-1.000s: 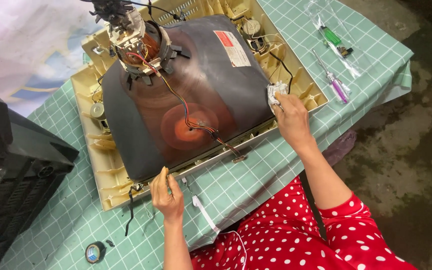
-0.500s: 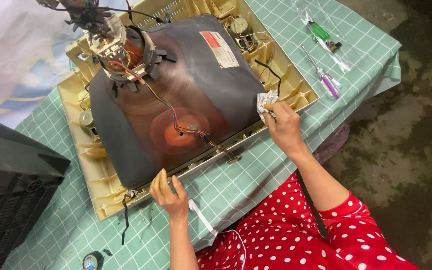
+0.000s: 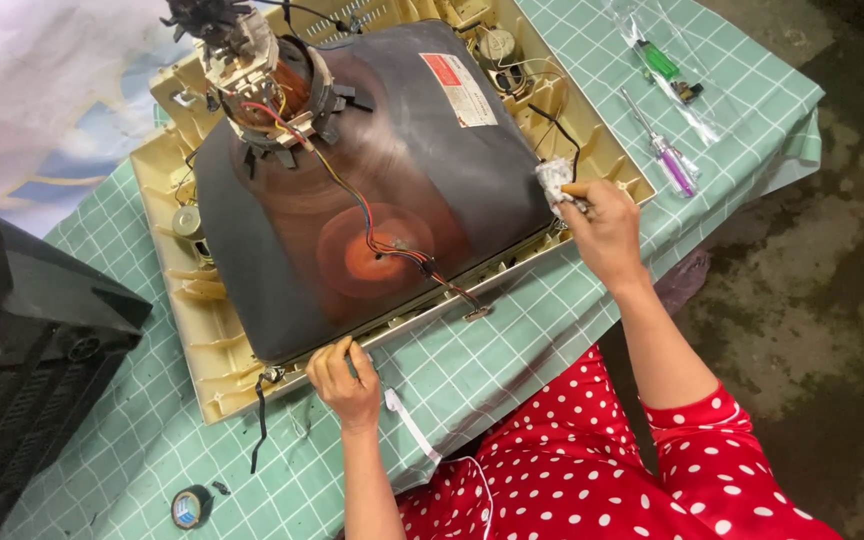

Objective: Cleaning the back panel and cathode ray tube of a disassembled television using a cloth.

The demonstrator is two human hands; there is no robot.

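Green checked tablecloth (image 3: 512, 350), cream frame (image 3: 207, 380)

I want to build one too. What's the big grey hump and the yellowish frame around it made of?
The grey hump looks like glass under a dull dark coating, though that is hard to tell. The frame seems moulded plastic, cream-yellow and matte, with ribs.

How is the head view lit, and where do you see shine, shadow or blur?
Head view: soft, even daylight; a dull sheen on the picture tube; only faint shadows under the left hand and right hand; sharp throughout, with edges tilted by the wide lens.
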